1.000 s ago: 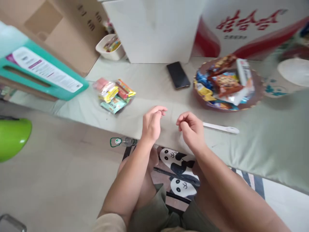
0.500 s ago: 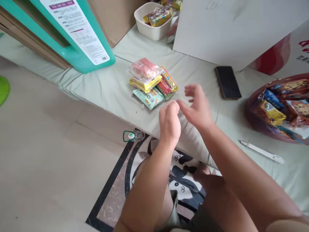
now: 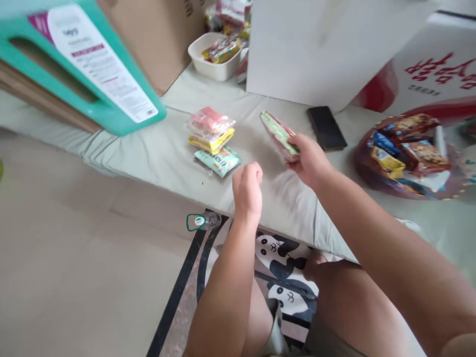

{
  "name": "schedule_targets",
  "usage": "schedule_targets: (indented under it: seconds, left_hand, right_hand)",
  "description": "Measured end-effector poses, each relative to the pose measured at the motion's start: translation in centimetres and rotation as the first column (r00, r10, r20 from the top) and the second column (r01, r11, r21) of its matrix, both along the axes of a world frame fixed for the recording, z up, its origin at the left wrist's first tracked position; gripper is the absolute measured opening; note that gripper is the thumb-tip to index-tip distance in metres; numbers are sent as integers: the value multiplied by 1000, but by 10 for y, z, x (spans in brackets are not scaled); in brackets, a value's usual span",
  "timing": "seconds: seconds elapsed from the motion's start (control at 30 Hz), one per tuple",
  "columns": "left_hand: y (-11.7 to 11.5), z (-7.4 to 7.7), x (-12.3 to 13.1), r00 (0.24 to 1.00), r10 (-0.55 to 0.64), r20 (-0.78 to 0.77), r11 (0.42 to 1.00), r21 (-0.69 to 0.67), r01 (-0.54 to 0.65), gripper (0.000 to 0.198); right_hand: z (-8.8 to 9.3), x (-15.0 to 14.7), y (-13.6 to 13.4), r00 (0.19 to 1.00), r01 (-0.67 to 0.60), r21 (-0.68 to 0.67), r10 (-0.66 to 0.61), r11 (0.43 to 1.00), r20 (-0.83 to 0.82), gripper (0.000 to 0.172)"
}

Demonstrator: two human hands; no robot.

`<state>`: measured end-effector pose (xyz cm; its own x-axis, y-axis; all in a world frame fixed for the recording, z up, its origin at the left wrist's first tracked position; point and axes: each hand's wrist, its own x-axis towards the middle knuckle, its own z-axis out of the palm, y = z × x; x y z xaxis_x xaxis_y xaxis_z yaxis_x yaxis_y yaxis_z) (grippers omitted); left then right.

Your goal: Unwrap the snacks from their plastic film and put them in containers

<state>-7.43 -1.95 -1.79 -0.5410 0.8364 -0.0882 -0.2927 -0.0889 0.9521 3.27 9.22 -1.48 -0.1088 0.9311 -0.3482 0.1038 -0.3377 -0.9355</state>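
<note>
Snack packet (image 3: pixel 277 130) gripped at its near end by right hand (image 3: pixel 311 161) fingers, centre of frame; left hand (image 3: pixel 248 192) fingers curled closed, nothing seen in them. Packet best pinched lightly, wrapper uncrushed. Wrapped sweets (image 3: pixel 223 50) held in white tub (image 3: pixel 215 70), upper centre; assorted packets (image 3: pixel 424 156) heaped in brown bowl (image 3: pixel 363 167), right of frame.

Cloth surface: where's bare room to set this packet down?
Bare cloth lies between the snack stack and phone, partly hidden by the right hand and its packet. Another patch separates stack and teal jug. Crowded: bowl, white tub.
</note>
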Motion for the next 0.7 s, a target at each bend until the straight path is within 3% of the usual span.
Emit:
schedule_targets:
  seconds: [0.07,0.13,0.23,0.3,0.33,0.43,0.47,0.53,0.57,0.63,0.7]
  left_hand:
    - [3,-6,5,998,-66,-22,995,-81,64,38]
    - [7,-11,16,974,-225,-15,964,-152,220,25]
    - [9,-13,42,832,-544,108,820,-141,554,39]
    - [10,-11,61,764,-620,178,751,-148,643,47]
    - [11,-10,70,776,-600,196,760,-162,629,49]
    - [21,-8,93,865,-455,209,860,-150,488,55]
    - [25,-8,100,885,-414,211,886,-127,445,57]
    - [35,-12,113,913,-361,192,919,-93,383,57]
    - [39,-14,119,924,-344,166,927,-93,362,57]
    - [47,-20,130,937,-333,107,934,-101,343,59]
    - [51,-25,139,931,-359,71,925,-109,365,62]
  right_hand:
    - [6,35,-25,939,-42,-155,-14,987,-344,30]
    - [3,62,-52,851,-95,-208,-29,974,-525,30]
    - [-12,84,-84,794,-167,-183,22,969,-608,33]
    - [-21,93,-93,770,-211,-169,57,963,-636,36]
    - [-24,98,-95,773,-236,-172,77,957,-630,38]
    - [-26,123,-93,887,-202,-145,118,969,-447,39]
    - [-25,135,-91,941,-128,-91,92,988,-327,36]
    - [-24,160,-88,998,42,144,-36,989,-44,27]
    - [-23,173,-87,988,83,300,-118,950,100,20]
    - [-24,196,-86,884,23,535,-267,845,384,16]
    - [-28,216,-86,692,-119,566,-341,816,637,29]
